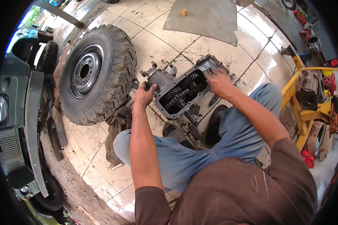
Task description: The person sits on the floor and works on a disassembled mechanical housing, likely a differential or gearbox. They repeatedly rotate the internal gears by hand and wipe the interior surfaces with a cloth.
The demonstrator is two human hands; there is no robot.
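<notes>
A greasy metal gearbox lies between my feet on the tiled floor, its long open side facing up. Toothed gears and a shaft show inside the dark housing. My left hand grips the rounded left end of the gearbox, thumb on top and the other fingers partly hidden. At the far right end, my right hand holds the rim of the housing, fingers bent over its edge. A short shaft sticks out of the near side toward my shoes.
A big knobby tire on a black rim lies left of the gearbox, with a dark rag beside it. Beyond stands a grey sheet with a yellowish lump. A yellow metal frame is at right, a green vehicle front far left.
</notes>
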